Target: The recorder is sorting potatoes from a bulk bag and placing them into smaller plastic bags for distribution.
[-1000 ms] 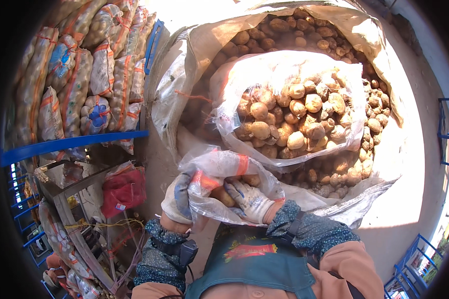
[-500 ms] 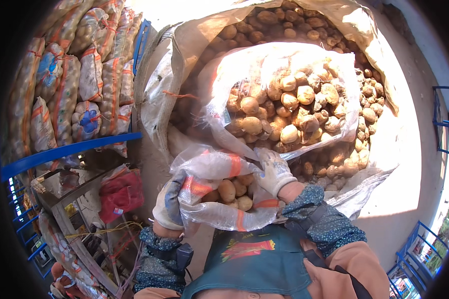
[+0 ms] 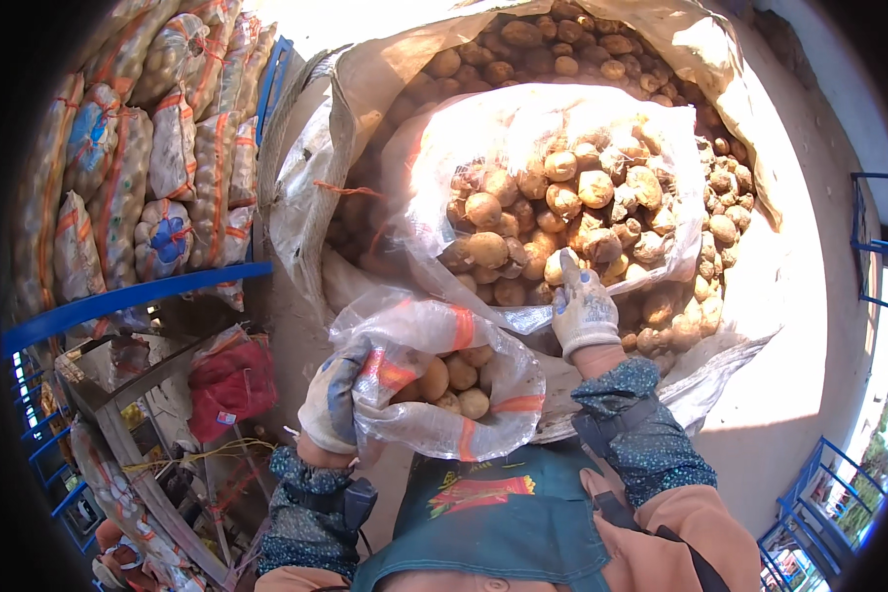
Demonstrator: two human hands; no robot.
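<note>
My left hand (image 3: 332, 403), in a white and grey work glove, is closed on the rim of a clear plastic bag (image 3: 508, 370) with orange stripes. Several potatoes (image 3: 462, 372) show through this bag's open mouth. Ahead of it, a larger clear bag (image 3: 689, 187) lies open, full of potatoes (image 3: 595, 187). My gloved right hand (image 3: 585, 311) is over that bag's near edge, index finger stretched out against the potatoes; its other fingers are partly hidden. I see nothing held in it.
A big white woven sack (image 3: 306, 197) surrounds the larger bag, with more loose potatoes (image 3: 523, 35) inside. At left, filled striped sacks (image 3: 123, 197) are stacked behind a blue rail (image 3: 138, 308). A metal frame (image 3: 153, 483) with a red bag (image 3: 232, 385) stands at near left.
My right hand has left the smaller bag's rim and moved forward and right to the potatoes in the larger bag. My left hand keeps its hold on the smaller bag.
</note>
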